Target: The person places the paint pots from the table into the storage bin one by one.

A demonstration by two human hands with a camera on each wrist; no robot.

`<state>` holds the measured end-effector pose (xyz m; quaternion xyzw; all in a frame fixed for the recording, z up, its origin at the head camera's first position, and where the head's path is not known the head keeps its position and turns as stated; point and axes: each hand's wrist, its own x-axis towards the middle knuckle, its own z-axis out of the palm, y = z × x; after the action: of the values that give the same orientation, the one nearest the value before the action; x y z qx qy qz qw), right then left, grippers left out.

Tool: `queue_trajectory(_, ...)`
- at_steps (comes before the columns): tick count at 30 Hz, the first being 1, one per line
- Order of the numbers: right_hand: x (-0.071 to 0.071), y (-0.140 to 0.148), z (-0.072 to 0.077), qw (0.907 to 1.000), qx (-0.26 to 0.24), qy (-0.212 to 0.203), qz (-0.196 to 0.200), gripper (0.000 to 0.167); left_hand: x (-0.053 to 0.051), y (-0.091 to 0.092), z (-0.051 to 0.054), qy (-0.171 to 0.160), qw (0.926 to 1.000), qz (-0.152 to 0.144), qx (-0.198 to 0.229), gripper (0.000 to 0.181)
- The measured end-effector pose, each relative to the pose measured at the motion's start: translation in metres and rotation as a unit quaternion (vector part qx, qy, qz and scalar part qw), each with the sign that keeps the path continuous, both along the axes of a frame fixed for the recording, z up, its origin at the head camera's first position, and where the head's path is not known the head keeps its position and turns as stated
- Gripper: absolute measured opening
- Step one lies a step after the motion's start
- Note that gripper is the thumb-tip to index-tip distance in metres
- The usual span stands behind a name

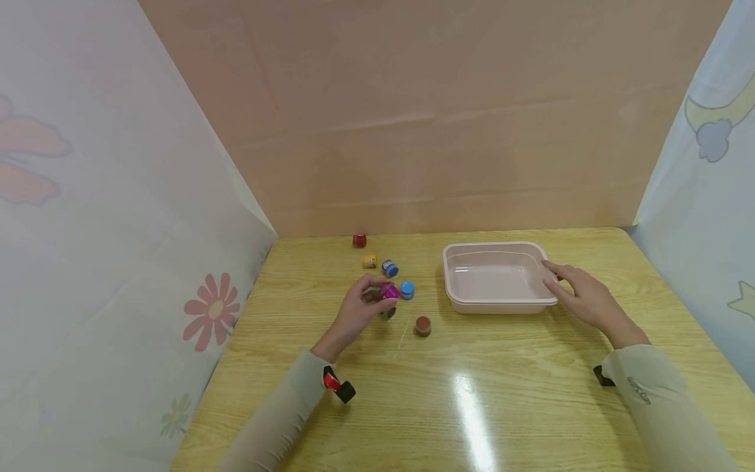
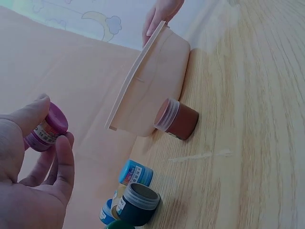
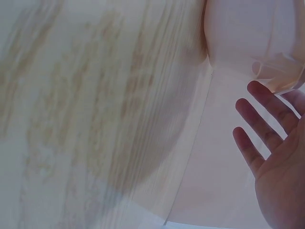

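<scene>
Fingers (image 2: 66, 164) of the left hand (image 1: 356, 308) pinch a purple jar (image 1: 390, 292) above the table (image 1: 377, 413); the right hand (image 1: 584, 298), fingers extended, touches the pink tray (image 1: 501, 307); beyond the purple jar, a yellow jar (image 1: 369, 261), then a red jar (image 1: 360, 240)

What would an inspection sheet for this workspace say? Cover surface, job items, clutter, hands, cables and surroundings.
Surface: wood-grain table, with bright glare and a pale streak near the brown jar.
Job's things: purple jar, in the left hand; pale pink tray, upright on the table.
Clutter: red jar, yellow jar, blue jar, light blue jar, dark jar and the brown one; a green lid shows partly.
Hands: left pinches the purple jar; right hand touches the tray's right rim.
Cables: nothing seen.
Surroundings: brown backdrop; pale, printed left wall and right wall.
</scene>
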<state>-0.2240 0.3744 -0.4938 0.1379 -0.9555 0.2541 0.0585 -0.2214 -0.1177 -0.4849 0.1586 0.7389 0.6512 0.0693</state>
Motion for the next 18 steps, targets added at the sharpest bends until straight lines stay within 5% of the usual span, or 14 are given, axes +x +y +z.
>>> queue_trajectory(18, 0.005, -0.008, 0.004, 0.9997, -0.018, -0.014, 0.011, 0.056, -0.012, 0.024, 0.015, 0.010, 0.9996, -0.021, -0.018, 0.040)
